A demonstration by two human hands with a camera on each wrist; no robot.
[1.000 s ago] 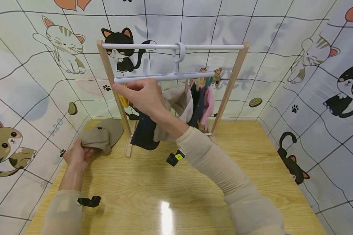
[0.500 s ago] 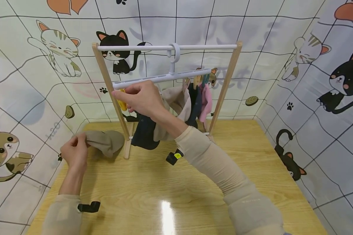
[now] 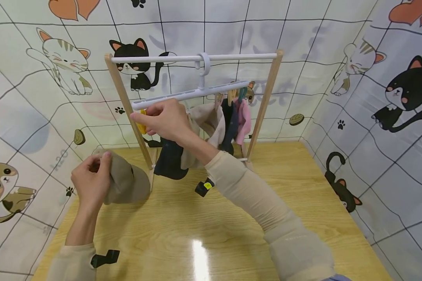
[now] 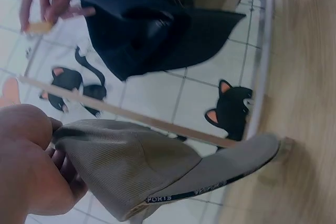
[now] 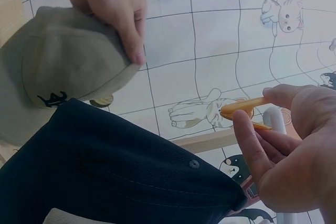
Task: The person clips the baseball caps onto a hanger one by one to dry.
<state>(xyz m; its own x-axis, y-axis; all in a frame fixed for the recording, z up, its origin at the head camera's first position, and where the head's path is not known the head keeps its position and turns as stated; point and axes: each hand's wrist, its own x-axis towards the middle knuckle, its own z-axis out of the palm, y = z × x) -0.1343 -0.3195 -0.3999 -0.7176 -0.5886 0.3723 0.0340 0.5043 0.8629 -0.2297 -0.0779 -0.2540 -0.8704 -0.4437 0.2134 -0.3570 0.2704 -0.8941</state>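
My left hand (image 3: 91,179) grips a khaki cap (image 3: 128,183) by the edge of its crown, lifted at the left of the rack, brim hanging down. In the left wrist view, the cap's brim edge (image 4: 210,184) bears a dark strip with lettering. My right hand (image 3: 168,121) pinches a yellow clothespin (image 5: 244,107) near the lowered left end of a pale lilac hanger (image 3: 183,95). A navy cap (image 3: 170,160) hangs just behind and below that hand. Whether the clothespin touches the hanger cannot be told.
The hanger hooks over the white rail (image 3: 154,59) of a wooden-legged rack (image 3: 267,93). Farther right hang a beige cap (image 3: 214,117), another dark cap (image 3: 226,132) and a pink cap-like item (image 3: 244,121) on clothespins. Cat-printed cloth walls surround the wooden table (image 3: 211,218).
My left hand has picked the khaki cap up off the table and raised it, crown end up. The hanger's left end has dipped a little, my right hand keeping the clothespin beside it.
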